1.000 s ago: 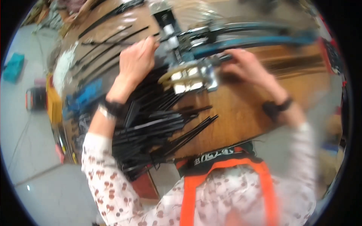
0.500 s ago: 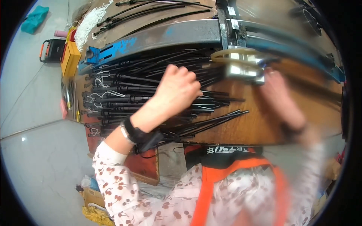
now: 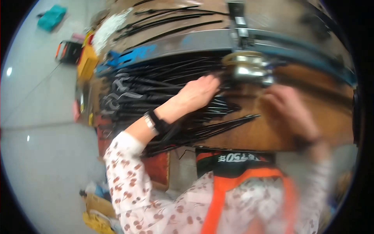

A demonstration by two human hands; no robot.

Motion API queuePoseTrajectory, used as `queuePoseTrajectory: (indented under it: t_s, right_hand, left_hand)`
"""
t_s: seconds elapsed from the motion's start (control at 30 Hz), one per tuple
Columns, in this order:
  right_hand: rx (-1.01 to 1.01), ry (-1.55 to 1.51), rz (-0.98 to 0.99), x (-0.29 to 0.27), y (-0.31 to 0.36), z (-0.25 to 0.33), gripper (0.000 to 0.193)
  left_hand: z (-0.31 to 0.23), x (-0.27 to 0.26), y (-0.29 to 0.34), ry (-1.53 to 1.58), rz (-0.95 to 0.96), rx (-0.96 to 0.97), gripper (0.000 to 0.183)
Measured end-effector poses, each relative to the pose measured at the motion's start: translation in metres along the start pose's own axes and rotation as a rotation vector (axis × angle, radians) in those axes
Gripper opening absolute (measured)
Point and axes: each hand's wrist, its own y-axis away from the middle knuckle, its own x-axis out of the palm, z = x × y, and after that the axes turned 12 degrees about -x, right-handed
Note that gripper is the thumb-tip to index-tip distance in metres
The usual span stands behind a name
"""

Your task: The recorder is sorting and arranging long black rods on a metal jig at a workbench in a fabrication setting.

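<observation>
Over a dense bundle of black cables (image 3: 163, 82) lies my left hand (image 3: 199, 93), fingers curled together. Its fingertips point toward the end of a shiny metal fixture (image 3: 249, 71), and what they hold, if anything, is hidden. My right hand (image 3: 287, 102) hovers just below and right of that fixture, above the brown wooden tabletop (image 3: 241, 134). Motion blur smears its fingers, so their grip does not show. A yellowish tube or band (image 3: 233, 58) loops around the fixture's upper left. A few loose cables (image 3: 218, 126) stick out toward the table's near side.
A grey and blue metal rail (image 3: 183, 42) crosses the bench behind the cables. Beyond it lie more black cables (image 3: 171, 24) and a pile of white pieces (image 3: 111, 29). At the left edge stand a yellow box (image 3: 88, 62) and a black case (image 3: 71, 52).
My left hand has moved right, toward the fixture. My right hand has dropped back from the fixture's right side toward me. The whole view has shifted slightly.
</observation>
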Motion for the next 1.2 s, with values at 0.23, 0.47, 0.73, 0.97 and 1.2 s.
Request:
queuePoseTrajectory:
  t_s: [0.23, 0.47, 0.73, 0.97, 1.2]
  right_hand:
    - [-0.191, -0.093, -0.245, 0.006, 0.015, 0.009, 0.014]
    - [-0.395, -0.004, -0.526, 0.017, 0.028, -0.002, 0.029]
    - [-0.619, 0.459, -0.698, -0.044, 0.022, -0.015, 0.064]
    - [0.041, 0.533, -0.711, -0.071, 0.079, -0.081, 0.056]
    - [0.295, 0.509, -0.791, -0.087, 0.083, -0.075, 0.061]
  left_hand:
    - [-0.069, -0.032, -0.011, 0.003, 0.112, 0.038, 0.022]
    - [-0.099, -0.032, -0.030, -0.064, -0.026, 0.150, 0.013]
    - [-0.145, -0.081, -0.089, -0.352, -0.173, 0.264, 0.019]
    - [-0.119, -0.127, -0.149, -0.499, -0.357, 0.300, 0.037]
    - [-0.107, -0.128, -0.137, -0.425, -0.321, 0.346, 0.041]
